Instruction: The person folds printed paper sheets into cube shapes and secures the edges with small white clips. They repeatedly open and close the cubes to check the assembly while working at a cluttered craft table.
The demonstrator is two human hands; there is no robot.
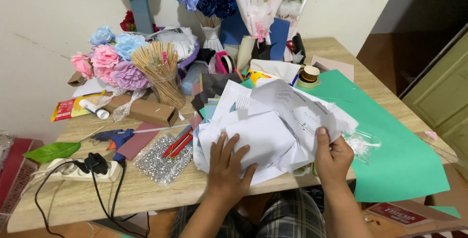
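— Well, what is seen around the pile of white papers (273,130)?
— A brown cardboard box (144,110) is laid to its left, beyond a blue glue gun (113,135); further left, a red-and-yellow flat packet (68,109) is placed. A green paper sheet (395,150) is spread to the pile's right, and a red printed box (399,213) is found below that sheet.
— How are the hands posed?
— The left hand (226,165) is pressed palm-down on the pile's near edge, fingers spread flat. The right hand (333,157) is raised at the pile's right edge, thumb and fingers closed on a sheet.
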